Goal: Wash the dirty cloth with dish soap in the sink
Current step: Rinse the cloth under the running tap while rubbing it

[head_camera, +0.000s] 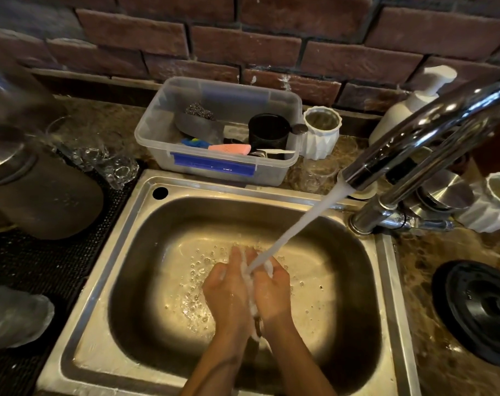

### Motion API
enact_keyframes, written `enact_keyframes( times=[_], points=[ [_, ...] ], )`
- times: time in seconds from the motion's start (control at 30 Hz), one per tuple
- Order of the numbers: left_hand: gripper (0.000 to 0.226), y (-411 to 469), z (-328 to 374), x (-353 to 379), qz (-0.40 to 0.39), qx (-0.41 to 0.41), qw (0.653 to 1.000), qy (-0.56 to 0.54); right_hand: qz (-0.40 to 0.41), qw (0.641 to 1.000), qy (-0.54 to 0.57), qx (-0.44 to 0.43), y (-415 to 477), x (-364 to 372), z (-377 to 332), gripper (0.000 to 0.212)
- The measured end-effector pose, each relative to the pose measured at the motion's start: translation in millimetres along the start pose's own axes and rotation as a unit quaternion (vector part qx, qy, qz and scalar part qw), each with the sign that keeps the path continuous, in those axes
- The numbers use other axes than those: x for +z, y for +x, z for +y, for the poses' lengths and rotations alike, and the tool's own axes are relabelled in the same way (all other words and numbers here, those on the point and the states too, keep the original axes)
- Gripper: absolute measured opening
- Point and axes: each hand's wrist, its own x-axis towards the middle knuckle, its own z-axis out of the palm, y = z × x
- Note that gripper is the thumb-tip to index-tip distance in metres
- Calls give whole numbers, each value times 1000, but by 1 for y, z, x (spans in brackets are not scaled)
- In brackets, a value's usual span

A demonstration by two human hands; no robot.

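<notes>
Rubbing the cloth (254, 284) between my palms is the step I judge to be in hand, low in the middle of the frame, over the sink (123, 247). My left hand (227, 292) and right hand (271, 290) press together with the white cloth bunched between them; the fingers of both are curled in and clamped on it, so only a strip shows along the seam between my palms and at the top by the fingertips.

Water (300, 224) runs from the tap (414, 138) at the right of the frame and lands right at the top of the cloth. To do this well I should keep the wad under the stream, work it back and forth with my palms and turn it so the hidden folds get rinsed too. Whether soap is on it already I cannot tell (the white could be foam or just fabric).

A white pump bottle (411, 104) stands at the upper right behind the tap, likely the soap; reaching it means passing round the tap's arch. A clear tub (163, 132) of scrubbers sits on the table just behind the sink, with a white cup (321, 135) beside it. Glasses (106, 158) lie at the left near the sink's corner, so splashing elbows want care. A black lid (483, 310) rests at the right, well apart from my hands. Nothing blocks the basin itself.
</notes>
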Motion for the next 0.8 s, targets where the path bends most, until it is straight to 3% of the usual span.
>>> enact_keyframes(
  times=[0.1, 0.2, 0.3, 0.37, 0.47, 0.57, 0.67, 0.73, 0.8],
  points=[
    [29, 9, -1, -3, 13, -17, 1000, -19, 7, 1000, 12, 22, -3, 6, -1, 28],
    [20, 14, 3, -4, -12, -5, 998, 59, 38, 999, -14, 19, -2, 13, -3, 33],
    [40, 16, 5, -6, 38, -24, 998, 49, 34, 998, -50, 29, 1, 15, -5, 39],
    [36, 17, 7, -5, 52, -66, 996, 38, 42, 996, -73, 26, -1, 17, -9, 47],
    [42, 20, 12, -13, -29, -161, 985, 59, 58, 994, -88, -36, -9, 20, -14, 44],
    [50, 23, 19, -31, -173, -277, 945, -27, 2, 987, -99, -124, -17, 11, -13, 31],
    [38, 23, 20, -40, -189, -223, 955, -48, -65, 982, -150, -95, -13, -13, -11, 11],
    [33, 20, 18, -37, -130, -154, 977, -64, -101, 992, -69, -14, -16, -17, -13, 11],
    [25, 10, 16, -28, -98, -114, 987, -65, -72, 997, 7, 41, -23, -10, -14, 14]
  ],
)
